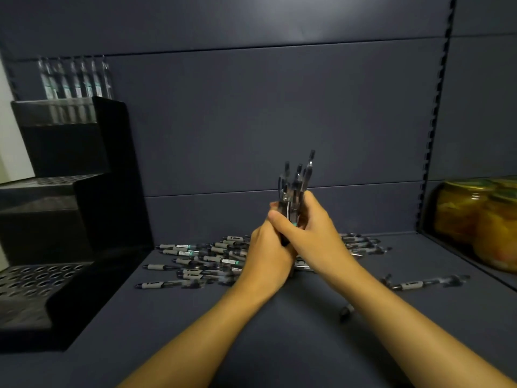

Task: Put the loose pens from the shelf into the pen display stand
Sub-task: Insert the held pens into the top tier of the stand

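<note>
We hold a bundle of pens (295, 189) upright over the shelf (195, 331), left hand (268, 253) and right hand (313, 233) both clamped round it. Light, stiff and slippery, they want a mid-barrel grip. More pens (201, 261) lie behind; the stand (70, 219) waits far left.

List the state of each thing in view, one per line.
Left hand: gripping the bundle of pens.
Right hand: gripping the same bundle.
Bundle of pens: held upright above the shelf.
Loose pens: lying scattered on the shelf.
Pen stand: top tier holds pens, lower holes empty.
Jars: standing at right.
</note>
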Available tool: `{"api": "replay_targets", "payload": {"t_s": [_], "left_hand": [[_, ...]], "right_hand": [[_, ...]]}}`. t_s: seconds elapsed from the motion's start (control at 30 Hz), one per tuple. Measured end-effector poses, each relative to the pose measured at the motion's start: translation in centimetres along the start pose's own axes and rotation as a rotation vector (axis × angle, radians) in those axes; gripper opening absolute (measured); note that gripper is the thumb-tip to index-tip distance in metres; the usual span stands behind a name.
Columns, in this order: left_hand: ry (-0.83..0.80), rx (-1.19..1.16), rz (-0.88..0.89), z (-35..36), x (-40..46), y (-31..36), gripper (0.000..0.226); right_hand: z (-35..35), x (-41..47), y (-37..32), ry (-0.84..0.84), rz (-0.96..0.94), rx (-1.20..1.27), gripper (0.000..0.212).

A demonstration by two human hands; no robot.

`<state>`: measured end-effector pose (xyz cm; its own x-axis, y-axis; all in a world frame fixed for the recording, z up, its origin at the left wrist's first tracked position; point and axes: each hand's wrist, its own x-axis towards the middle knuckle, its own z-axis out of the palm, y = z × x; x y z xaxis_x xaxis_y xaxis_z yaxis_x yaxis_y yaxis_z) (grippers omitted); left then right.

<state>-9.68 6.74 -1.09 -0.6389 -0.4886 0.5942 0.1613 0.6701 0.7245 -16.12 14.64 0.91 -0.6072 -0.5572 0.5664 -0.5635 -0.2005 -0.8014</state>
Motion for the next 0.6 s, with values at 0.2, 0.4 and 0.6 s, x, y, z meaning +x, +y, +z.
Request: {"api": "replay_targets", "payload": {"t_s": [0.2, 0.4, 0.6], "left_hand": [[0.062, -0.097, -0.018, 0.7, -0.2, -0.3, 0.027], [0.070, -0.172, -0.060, 0.0, 0.9, 0.1, 0.024], [0.106, -0.299, -0.099, -0.7, 0.8, 0.2, 0.024]], "right_hand": [[0.5, 0.3, 0.1, 0.026, -0.025, -0.084, 0.018], [0.9, 1.4, -0.4, -0.011, -0.028, -0.095, 0.019], [2.1, 2.0, -0.8, -0.034, -0.033, -0.098, 0.019]]}}
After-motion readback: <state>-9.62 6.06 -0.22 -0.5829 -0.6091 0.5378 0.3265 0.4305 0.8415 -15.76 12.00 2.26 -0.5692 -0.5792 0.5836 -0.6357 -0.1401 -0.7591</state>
